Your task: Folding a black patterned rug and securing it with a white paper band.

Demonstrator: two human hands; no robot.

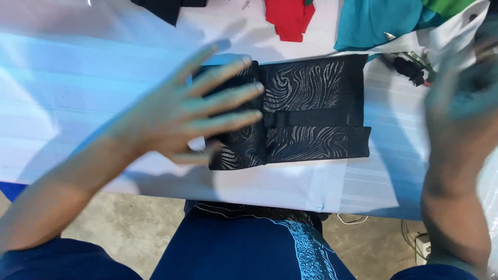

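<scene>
Our left hand (179,116) lies flat, fingers spread apart, grip clamping nothing, fingertips resting on the left end of the folded black patterned cloth (306,111). The cloth sits on the white tabletop (78,88), near its front edge. Beyond the cloth lie a red fabric piece (289,18) and teal fabric (376,21). Right of the cloth, our right hand (461,98) is blurred; we cannot tell its grip.

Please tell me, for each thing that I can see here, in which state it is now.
left hand: open, fingers spread over the cloth's left end
right hand: blurred, off the cloth
black patterned cloth: folded, lying flat
red cloth: lying loose
teal cloth: bunched
white table cover: spread flat
</scene>
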